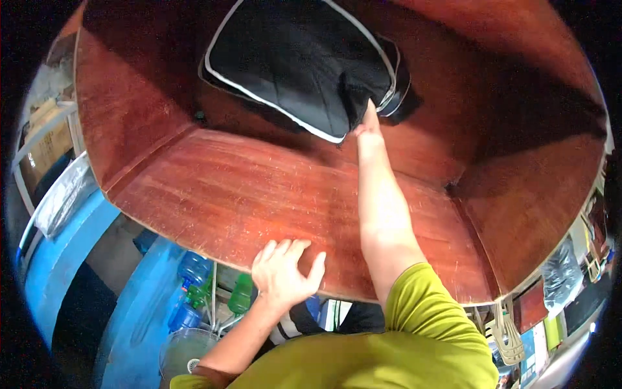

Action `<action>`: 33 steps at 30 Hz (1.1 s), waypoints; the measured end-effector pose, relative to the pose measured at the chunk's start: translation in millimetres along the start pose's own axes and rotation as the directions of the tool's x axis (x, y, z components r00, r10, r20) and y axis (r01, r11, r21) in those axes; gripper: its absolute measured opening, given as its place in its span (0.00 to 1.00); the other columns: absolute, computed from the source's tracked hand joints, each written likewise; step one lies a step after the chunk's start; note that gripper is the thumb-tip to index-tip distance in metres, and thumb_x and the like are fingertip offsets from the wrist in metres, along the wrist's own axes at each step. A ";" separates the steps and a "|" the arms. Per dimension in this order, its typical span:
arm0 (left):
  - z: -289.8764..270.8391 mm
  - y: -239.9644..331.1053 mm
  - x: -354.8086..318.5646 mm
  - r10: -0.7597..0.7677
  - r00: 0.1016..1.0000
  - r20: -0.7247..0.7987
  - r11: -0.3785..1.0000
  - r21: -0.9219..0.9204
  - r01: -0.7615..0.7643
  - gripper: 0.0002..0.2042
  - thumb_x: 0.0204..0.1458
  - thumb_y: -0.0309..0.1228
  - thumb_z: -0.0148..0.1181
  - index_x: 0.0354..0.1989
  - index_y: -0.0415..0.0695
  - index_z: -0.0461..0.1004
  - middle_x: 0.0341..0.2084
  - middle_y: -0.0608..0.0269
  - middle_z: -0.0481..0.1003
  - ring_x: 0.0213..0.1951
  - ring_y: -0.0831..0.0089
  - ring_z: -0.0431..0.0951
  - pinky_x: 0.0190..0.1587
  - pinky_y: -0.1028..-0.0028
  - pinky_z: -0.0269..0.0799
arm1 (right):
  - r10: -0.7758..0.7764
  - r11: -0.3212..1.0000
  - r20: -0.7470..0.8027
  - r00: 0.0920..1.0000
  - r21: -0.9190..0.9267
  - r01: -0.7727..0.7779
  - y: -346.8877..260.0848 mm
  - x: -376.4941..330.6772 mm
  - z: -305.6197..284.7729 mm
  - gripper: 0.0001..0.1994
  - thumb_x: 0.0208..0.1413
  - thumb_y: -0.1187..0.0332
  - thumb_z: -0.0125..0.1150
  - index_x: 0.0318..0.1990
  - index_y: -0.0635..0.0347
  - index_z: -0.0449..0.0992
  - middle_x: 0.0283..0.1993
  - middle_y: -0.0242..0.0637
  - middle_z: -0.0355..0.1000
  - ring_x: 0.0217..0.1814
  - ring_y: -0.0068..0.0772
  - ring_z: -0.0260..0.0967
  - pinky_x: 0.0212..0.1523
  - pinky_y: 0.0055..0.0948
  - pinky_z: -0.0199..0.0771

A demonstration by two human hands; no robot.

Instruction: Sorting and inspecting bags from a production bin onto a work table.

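A black fabric piece (278, 65) with white piping along its edges lies at the far side of a large red-brown wooden box. Reaching deep into the box, my right hand (368, 122) is closed on its near right corner, thumb on top and the other fingers mostly hidden. The cloth is creased beside the thumb. Under its right edge shows another dark layer (400, 91) with pale edging. My left hand (285, 272) leans on the box's near rim, fingers apart and lying against the inner wall, holding nothing.
The box's sloping near wall (259, 194) stretches between me and the cloth. Outside it at lower left are blue and green plastic bottles (241, 293), a translucent bucket (184, 350) and a blue curved surface (129, 324). Slotted spatulas (508, 340) hang at lower right.
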State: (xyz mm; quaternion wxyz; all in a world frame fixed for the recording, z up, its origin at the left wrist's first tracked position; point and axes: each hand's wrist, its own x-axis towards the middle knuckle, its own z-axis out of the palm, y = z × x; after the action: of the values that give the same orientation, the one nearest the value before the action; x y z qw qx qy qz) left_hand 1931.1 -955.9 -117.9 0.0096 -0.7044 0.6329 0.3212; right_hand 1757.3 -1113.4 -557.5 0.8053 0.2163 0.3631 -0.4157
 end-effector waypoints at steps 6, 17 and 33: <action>-21.3 -15.2 -29.3 0.004 0.999 -0.054 0.990 0.140 0.004 0.11 0.51 0.43 0.64 0.29 0.49 0.79 0.28 0.60 0.79 0.34 0.58 0.78 0.40 0.63 0.74 | 0.086 0.996 -0.263 0.961 0.043 -0.078 81.1 -145.3 131.1 0.24 0.58 0.51 0.56 0.53 0.58 0.79 0.54 0.43 0.79 0.55 0.49 0.76 0.62 0.54 0.72; 22.2 -35.7 -34.5 0.203 0.969 0.143 0.972 0.090 -0.217 0.29 0.52 0.57 0.58 0.53 0.48 0.78 0.49 0.50 0.80 0.55 0.51 0.78 0.53 0.56 0.76 | -0.435 0.870 -0.160 0.886 0.181 0.459 117.8 -548.8 172.6 0.20 0.55 0.60 0.59 0.51 0.63 0.78 0.50 0.45 0.79 0.51 0.44 0.78 0.57 0.43 0.77; 49.8 110.0 -235.4 0.802 -0.150 0.578 0.422 -0.725 -0.544 0.32 0.60 0.59 0.52 0.61 0.45 0.70 0.53 0.55 0.76 0.54 0.57 0.77 0.53 0.61 0.74 | -0.684 -0.110 -0.697 0.214 0.389 0.915 498.6 -994.1 18.7 0.21 0.58 0.59 0.56 0.54 0.65 0.75 0.50 0.46 0.79 0.50 0.42 0.79 0.55 0.41 0.80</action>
State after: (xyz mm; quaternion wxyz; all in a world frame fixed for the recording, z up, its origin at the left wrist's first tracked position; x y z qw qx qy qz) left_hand 1812.2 -748.4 -4.8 0.1011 0.0550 0.7325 0.6710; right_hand 1788.7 -336.7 237.9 0.1304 0.3174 0.3022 -0.8893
